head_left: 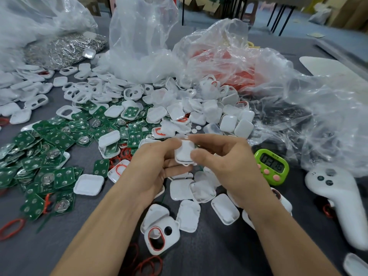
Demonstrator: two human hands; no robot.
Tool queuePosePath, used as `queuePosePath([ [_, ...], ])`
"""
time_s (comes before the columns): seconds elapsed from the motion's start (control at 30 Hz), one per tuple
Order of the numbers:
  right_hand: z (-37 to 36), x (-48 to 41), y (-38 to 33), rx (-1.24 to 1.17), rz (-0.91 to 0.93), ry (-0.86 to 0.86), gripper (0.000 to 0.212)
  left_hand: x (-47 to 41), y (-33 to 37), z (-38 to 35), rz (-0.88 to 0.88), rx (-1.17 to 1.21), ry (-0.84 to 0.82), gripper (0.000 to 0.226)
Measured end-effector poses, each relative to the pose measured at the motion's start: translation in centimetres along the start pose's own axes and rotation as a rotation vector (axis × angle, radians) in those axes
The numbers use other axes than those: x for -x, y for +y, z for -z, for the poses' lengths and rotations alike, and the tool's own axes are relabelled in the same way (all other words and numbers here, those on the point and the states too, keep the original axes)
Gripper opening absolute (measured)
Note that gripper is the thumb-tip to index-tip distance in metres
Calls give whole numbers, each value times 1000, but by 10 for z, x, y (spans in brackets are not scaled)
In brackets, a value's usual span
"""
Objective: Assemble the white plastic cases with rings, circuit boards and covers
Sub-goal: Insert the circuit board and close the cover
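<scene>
Together our left hand (157, 162) and right hand (225, 162) pinch one white case (184, 154), green circuit boards (59, 140) lying left of it.

Loads of white square plastic cases (225, 209), green rectangular circuit boards (59, 140) dotted with silver round pads, and thin red rubber rings (12, 228), all on a dark grey cloth surface (219, 255). The lime-green digital timer (271, 166) has pink buttons and a black display. The white plastic controller (342, 200) has dark buttons.

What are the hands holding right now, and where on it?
One white case, pinched by both: left hand on its left edge, right hand on its right edge.
</scene>
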State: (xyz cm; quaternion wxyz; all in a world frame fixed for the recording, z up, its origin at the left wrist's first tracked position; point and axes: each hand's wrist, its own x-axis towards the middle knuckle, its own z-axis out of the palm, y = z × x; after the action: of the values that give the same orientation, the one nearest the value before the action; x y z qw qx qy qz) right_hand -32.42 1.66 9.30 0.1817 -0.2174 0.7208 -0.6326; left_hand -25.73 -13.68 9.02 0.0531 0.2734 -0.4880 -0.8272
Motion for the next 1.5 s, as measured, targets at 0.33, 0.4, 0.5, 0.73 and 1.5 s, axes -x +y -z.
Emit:
queuePosePath([
  [0.33,3,-6,5,-96,-84,-43,27,-3,1,0,49,45,27,17],
  [0.4,2,-5,4,-87,-73,-24,27,-4,-1,0,41,22,21,18],
  [0.5,1,0,2,132,15,-7,41,-3,-4,0,14,-27,0,22],
  [0.73,-5,9,-4,480,228,106,46,0,-3,-1,-27,-20,-75,25],
  [1.5,29,4,-19,846,-29,118,35,-3,-1,2,39,40,-69,27],
])
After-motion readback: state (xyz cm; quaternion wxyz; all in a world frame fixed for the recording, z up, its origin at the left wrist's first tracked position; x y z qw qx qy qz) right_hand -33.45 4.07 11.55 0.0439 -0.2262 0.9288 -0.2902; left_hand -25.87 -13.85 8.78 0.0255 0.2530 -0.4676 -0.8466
